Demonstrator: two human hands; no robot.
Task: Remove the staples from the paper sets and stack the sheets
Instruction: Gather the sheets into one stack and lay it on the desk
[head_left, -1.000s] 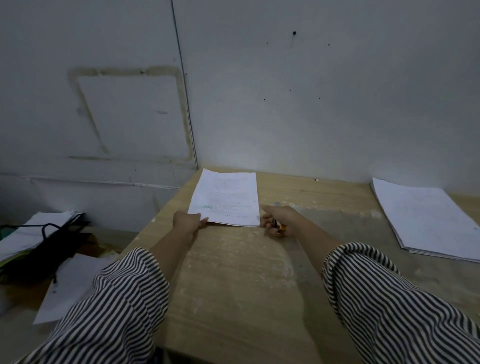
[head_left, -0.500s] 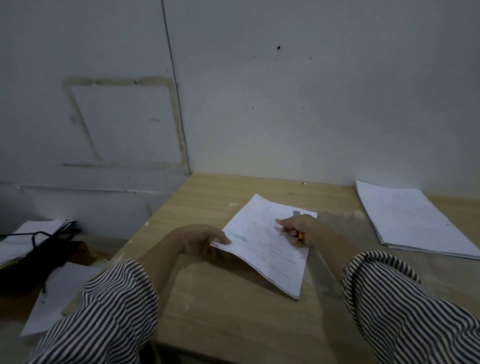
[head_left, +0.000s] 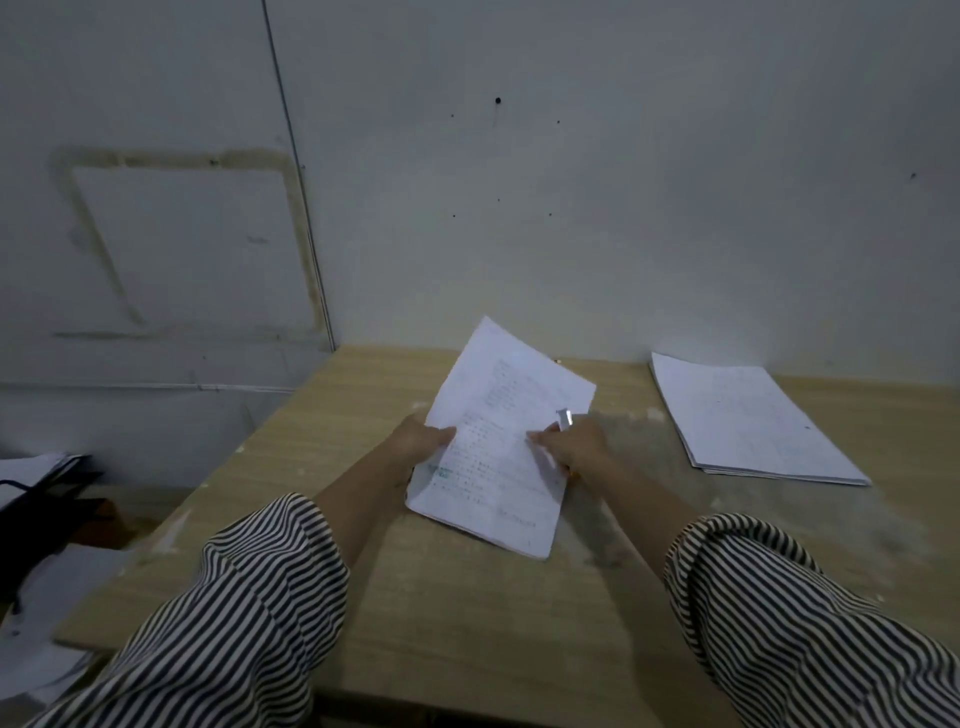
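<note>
Paper set (head_left: 498, 441), printed sheets with faint text and a green mark near its lower left, sits above the middle of the wooden table (head_left: 467, 623), tilted diagonally, far corner raised toward the wall (head_left: 571, 208). From my remote seat I log it as held by both hands, near end low over the tabletop; I cannot tell whether that end touches the wood.

Left hand (head_left: 415, 441): grips the set's left edge, thumb on top of the page, fingers curled underneath and hidden.

Right hand (head_left: 571, 447): fingers curled, fingertips pressing on the top sheet near its right edge. Same hand holds a small tool; a shiny metal tip (head_left: 564, 418) sticks up past the knuckles, and a bit of orange shows under the palm. Too small and blurred for me to name the tool with certainty.

Stack of sheets (head_left: 748, 421): lies flat on the table's right side, well apart from the held set, edges roughly squared.

Both forearms come out of striped sleeves (head_left: 249, 623).

Off the table's left edge, low down: a dark bag (head_left: 47, 499) with white papers on it, more loose paper (head_left: 57, 587) on the floor beside it. Lighting dim throughout.
</note>
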